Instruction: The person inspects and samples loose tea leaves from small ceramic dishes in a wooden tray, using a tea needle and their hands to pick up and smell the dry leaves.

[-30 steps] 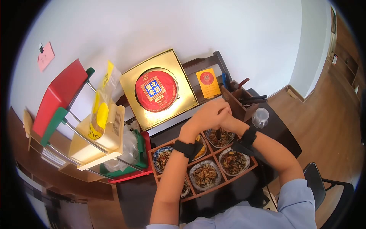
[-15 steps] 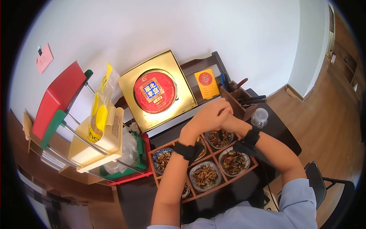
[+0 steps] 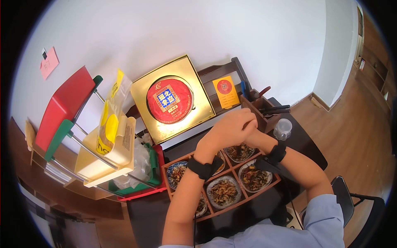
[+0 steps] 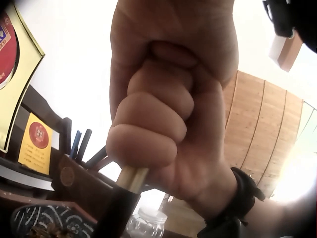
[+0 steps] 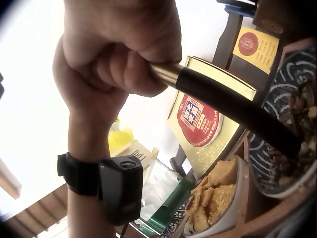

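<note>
Both hands are clasped together above the compartment tray. My left hand (image 3: 227,130) lies over the right hand (image 3: 257,138), its fingers curled around from the top. Out of the curled fingers comes a dark curved rod (image 5: 233,106) with a brass-coloured collar (image 5: 166,74); its upper part is hidden in the grip. The rod slants down over a blue-and-white patterned bowl (image 5: 277,94) of dark dried bits. Beside it, a white bowl (image 5: 235,215) holds yellow crisp-looking pieces.
The wooden tray (image 3: 231,169) carries several bowls. Behind stand a gold box (image 3: 165,132) with a red disc, a yellow card (image 3: 229,101) and a wooden holder (image 3: 254,105) of tools. A clear jar (image 3: 283,128) stands at right, a bin rack (image 3: 103,159) at left.
The clasped hands have shifted slightly to the right and down in the head view. Their grip looks the same.
</note>
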`<state>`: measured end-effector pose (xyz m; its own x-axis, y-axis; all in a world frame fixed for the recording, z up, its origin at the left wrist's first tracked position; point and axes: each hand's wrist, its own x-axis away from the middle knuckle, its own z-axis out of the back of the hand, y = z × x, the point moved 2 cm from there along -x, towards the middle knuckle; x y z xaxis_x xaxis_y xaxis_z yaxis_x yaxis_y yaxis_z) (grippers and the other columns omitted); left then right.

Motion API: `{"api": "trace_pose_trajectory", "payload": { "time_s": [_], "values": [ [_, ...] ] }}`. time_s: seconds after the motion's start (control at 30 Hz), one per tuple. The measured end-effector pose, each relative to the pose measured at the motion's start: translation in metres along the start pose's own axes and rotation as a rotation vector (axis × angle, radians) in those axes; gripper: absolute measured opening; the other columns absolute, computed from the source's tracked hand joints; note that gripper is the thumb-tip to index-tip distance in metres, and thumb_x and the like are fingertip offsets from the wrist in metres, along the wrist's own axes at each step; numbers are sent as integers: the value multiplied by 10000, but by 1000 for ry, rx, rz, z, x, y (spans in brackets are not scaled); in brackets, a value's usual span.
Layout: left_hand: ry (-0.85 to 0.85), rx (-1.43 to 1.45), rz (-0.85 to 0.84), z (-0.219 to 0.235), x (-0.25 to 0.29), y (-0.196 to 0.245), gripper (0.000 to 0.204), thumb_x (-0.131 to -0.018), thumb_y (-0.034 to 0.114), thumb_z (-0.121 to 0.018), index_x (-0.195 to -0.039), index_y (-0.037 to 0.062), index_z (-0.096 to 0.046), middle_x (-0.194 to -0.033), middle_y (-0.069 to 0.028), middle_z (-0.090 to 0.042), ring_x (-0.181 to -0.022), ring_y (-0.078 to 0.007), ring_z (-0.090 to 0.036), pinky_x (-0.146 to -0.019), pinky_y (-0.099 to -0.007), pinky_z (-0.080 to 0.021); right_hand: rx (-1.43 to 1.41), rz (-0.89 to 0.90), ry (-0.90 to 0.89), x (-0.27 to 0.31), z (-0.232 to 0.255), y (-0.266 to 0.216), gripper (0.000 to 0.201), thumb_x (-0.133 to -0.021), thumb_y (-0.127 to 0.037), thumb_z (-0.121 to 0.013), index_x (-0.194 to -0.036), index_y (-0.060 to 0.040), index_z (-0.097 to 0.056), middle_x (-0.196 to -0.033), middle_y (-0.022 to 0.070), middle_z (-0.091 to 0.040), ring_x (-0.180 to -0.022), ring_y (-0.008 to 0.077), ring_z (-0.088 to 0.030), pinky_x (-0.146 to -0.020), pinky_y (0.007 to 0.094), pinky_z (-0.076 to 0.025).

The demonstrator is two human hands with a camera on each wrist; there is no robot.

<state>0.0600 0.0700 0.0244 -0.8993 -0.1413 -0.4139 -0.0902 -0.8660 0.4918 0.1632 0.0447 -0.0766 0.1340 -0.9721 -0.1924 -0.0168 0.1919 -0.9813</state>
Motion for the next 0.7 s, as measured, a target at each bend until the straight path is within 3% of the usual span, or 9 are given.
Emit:
{"api": "trace_pose_trajectory", "payload": {
  "time_s": [0.07,0.13,0.27,0.47,0.7],
  "values": [
    [13,52,6,-10,4,-10,204,-851,163,-466,-800,0,-578,-784,-141,-543,-769,-304,-541,-716,-375,-442,-73,-5,-38,2,-5,-4,29,-846,-118,-576,-851,-101,-553,-724,-19,-509,-582,42,-464,-477,186,-355],
    [27,106,9,-14,4,-15,203,-845,178,-472,-791,7,-567,-775,-145,-516,-757,-315,-522,-699,-384,-433,-103,-56,48,0,-13,-10,288,-835,-165,-540,-594,-139,-384,-524,-49,-330,-454,62,-268,-420,236,-188],
    [28,99,33,-5,0,-6,197,-844,159,-472,-803,-4,-575,-788,-141,-542,-769,-302,-539,-710,-379,-439,-54,-95,103,0,-14,-12,299,-840,-180,-538,-589,-140,-380,-524,-50,-332,-455,60,-271,-420,237,-193],
    [10,117,25,-15,4,-18,200,-849,158,-466,-805,2,-583,-793,-138,-547,-776,-293,-548,-727,-369,-444,-148,23,134,5,-17,-15,308,-840,-179,-538,-576,-137,-384,-522,-50,-338,-447,60,-273,-418,238,-200],
    [17,114,35,-3,2,-7,212,-855,181,-465,-800,13,-581,-783,-139,-532,-788,-306,-537,-727,-373,-441,1,122,96,-6,-15,-19,284,-828,-163,-541,-580,-124,-408,-525,-44,-362,-450,58,-301,-421,233,-215]
  ]
}}
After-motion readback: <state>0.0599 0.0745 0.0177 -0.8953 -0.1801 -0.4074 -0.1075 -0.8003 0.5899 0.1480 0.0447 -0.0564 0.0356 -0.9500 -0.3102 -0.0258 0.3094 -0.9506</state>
